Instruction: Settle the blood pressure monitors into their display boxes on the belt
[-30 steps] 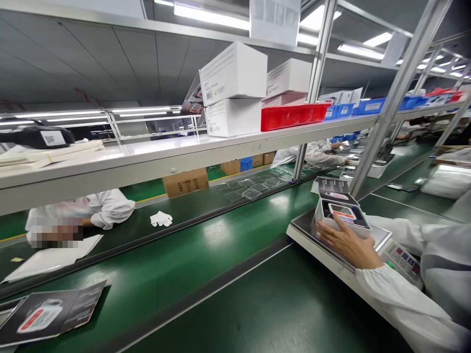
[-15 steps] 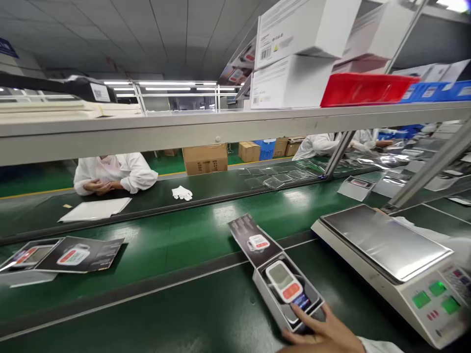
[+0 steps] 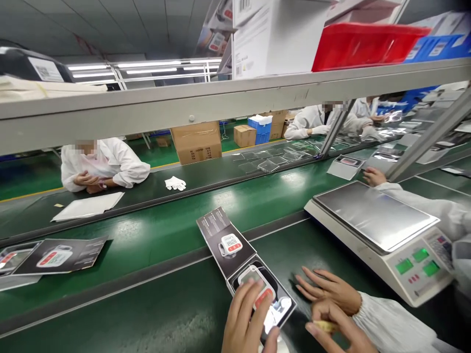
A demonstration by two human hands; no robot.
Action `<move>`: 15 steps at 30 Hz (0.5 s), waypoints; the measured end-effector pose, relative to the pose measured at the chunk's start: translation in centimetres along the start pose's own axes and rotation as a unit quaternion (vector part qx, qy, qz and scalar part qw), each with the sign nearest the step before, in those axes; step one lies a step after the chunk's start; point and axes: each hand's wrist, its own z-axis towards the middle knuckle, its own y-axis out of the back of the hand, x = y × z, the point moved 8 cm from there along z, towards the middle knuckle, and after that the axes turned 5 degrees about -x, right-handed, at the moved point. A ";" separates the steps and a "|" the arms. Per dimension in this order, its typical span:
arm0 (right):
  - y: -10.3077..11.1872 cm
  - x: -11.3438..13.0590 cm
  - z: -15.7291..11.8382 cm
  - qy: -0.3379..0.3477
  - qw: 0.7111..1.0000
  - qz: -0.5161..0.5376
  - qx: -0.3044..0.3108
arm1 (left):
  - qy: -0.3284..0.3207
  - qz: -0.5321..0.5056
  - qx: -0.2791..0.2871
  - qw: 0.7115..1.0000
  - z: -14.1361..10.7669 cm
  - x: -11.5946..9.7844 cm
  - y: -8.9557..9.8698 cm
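Note:
An open black-and-grey box [image 3: 283, 309] lies on the dark green belt in front of me, its printed flap [image 3: 224, 240] stretching away across the belt edge. In the box is a white handheld device [image 3: 253, 273] with an orange-red band. My left hand [image 3: 245, 316] presses on it, partly hiding it. To the right, my right hand [image 3: 331, 294] has its fingers spread above the belt, and two lower digits pinch a small yellowish piece [image 3: 326, 326].
A digital weighing scale [image 3: 371, 215] with a steel pan stands to my right, and a co-worker's hand [image 3: 373, 176] lies beyond it. Printed cards [image 3: 59, 257] lie at left. An overhead shelf [image 3: 191, 105] holds white boxes and a red bin. Co-workers sit across the belts.
The box has gone from the scale pan to the belt in front of me. My view has swung left and down, and both my hands now show near the box.

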 end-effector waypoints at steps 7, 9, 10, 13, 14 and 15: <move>-1.4 3.4 0.7 0.045 0.996 -0.028 0.075 | -0.088 0.088 0.008 0.992 -0.2 -0.6 -2.7; -2.1 4.1 0.9 0.067 0.991 -0.046 0.110 | -0.081 0.075 0.064 0.992 -0.3 0.0 -2.5; -2.5 4.5 1.0 0.078 0.987 -0.053 0.127 | -0.074 0.063 0.090 0.991 -0.3 0.4 -2.2; -3.8 6.5 0.8 0.135 0.976 -0.061 0.158 | -0.053 0.018 0.148 0.987 -0.1 1.4 -1.7; -4.1 7.2 0.8 0.157 0.972 -0.063 0.160 | -0.048 0.002 0.159 0.986 0.0 1.6 -1.6; -4.4 7.8 0.8 0.178 0.969 -0.066 0.157 | -0.044 -0.013 0.165 0.985 0.0 1.7 -1.6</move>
